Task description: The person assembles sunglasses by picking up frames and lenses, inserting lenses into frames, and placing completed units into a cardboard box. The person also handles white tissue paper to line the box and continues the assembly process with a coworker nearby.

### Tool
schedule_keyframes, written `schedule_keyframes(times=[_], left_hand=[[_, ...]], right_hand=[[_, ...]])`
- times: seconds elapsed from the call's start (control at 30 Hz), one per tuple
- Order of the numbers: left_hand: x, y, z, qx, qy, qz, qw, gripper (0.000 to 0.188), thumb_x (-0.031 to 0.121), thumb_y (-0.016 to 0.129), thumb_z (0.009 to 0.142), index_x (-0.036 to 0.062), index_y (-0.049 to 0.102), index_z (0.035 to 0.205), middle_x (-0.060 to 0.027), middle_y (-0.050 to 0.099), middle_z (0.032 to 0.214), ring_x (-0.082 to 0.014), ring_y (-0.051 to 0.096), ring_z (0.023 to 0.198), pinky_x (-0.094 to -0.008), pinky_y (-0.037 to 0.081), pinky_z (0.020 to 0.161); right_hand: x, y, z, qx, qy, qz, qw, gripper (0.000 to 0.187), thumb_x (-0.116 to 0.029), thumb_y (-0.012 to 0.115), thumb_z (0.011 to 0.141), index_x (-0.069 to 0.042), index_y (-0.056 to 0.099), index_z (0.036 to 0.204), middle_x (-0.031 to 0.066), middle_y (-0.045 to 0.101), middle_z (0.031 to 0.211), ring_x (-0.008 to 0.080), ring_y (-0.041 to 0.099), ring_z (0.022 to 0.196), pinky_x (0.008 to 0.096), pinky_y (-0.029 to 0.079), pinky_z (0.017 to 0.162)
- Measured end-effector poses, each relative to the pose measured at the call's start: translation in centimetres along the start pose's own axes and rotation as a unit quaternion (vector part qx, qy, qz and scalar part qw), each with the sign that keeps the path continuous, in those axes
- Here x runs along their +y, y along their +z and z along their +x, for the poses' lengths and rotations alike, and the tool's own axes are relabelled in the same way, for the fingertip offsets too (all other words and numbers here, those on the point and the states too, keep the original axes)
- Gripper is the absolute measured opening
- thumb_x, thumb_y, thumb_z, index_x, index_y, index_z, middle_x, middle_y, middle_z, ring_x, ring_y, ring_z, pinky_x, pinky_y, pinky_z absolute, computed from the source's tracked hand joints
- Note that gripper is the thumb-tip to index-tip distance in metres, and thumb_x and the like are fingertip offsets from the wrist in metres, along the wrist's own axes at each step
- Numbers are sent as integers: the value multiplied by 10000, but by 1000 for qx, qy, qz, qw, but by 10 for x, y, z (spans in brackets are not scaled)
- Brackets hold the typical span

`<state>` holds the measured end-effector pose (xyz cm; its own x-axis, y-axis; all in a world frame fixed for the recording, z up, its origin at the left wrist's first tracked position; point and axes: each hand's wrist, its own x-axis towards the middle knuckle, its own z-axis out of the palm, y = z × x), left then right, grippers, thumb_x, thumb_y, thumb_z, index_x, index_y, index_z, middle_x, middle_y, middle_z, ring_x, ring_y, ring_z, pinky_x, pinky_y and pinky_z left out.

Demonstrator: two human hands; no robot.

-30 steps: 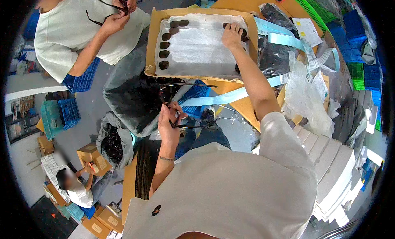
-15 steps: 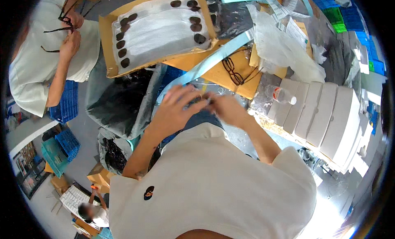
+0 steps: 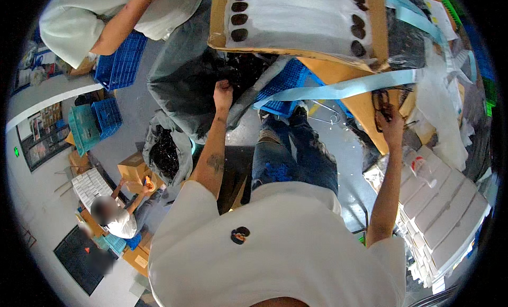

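My left hand [image 3: 223, 95] is closed at the edge of a large grey bag [image 3: 174, 85], next to a heap of dark, glossy pieces [image 3: 241, 69] inside it. Whatever its curled fingers hold is hidden. Over on the right, my right hand [image 3: 390, 124] has its fingers closed on a pair of black-framed eyeglasses [image 3: 378, 107] lying on a brown board [image 3: 352, 103]. A pale blue strip [image 3: 338, 89] runs across the board between my hands.
An open carton [image 3: 296, 52] with dark lenses along its white lining stands ahead. White boxes [image 3: 439, 201] and a plastic bottle [image 3: 422, 170] are at right. A smaller bag [image 3: 166, 151] and blue crates [image 3: 120, 61] stand left. Another person's arm [image 3: 124, 24] reaches in at upper left.
My hands, close together before, have parted. The left went out to the grey bag, the right to the eyeglasses on the board. The whole view has shifted too.
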<state>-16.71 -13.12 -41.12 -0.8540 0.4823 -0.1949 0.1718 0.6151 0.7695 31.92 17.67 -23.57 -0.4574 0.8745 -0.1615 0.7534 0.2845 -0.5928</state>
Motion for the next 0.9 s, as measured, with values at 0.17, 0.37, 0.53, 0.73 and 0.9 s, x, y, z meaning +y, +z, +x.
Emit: schedule_keyframes(times=[0.17,0.37,0.53,0.73,0.9], left_hand=[[-40,73,77,-78,31,135,987,400,211,719,796,42,589,1134,-181,640,1106,-344,582,1092,-404,472,940],[-74,144,135,-184,42,241,952,651,470,665,830,99,476,1330,-182,638,1128,-378,601,1065,-436,489,917],[-51,121,117,-59,-73,283,954,312,314,616,886,109,614,1121,-125,689,977,-294,690,865,-424,536,719],[10,27,68,102,-128,-204,965,124,-23,462,955,45,550,1010,-85,659,820,-162,617,681,-293,485,632],[42,-32,56,266,-221,-428,835,175,5,430,936,128,501,1039,-58,591,839,-163,570,657,-311,466,631]], right_hand=[[-26,0,2,-18,32,25,999,354,-180,725,824,20,603,1090,115,688,890,196,656,763,329,513,699],[-32,-5,-3,137,11,-18,990,350,-145,721,832,16,604,1121,113,663,983,215,630,904,330,486,828],[-68,-20,-35,271,-48,-86,958,288,-69,695,838,12,612,1102,115,644,1029,237,611,977,351,459,902],[-133,-18,-54,280,-109,24,954,177,-63,619,872,6,619,1035,94,652,996,218,602,963,352,450,906],[-190,16,-64,132,-160,169,964,167,43,627,809,14,607,972,139,647,932,254,622,865,334,484,804]])
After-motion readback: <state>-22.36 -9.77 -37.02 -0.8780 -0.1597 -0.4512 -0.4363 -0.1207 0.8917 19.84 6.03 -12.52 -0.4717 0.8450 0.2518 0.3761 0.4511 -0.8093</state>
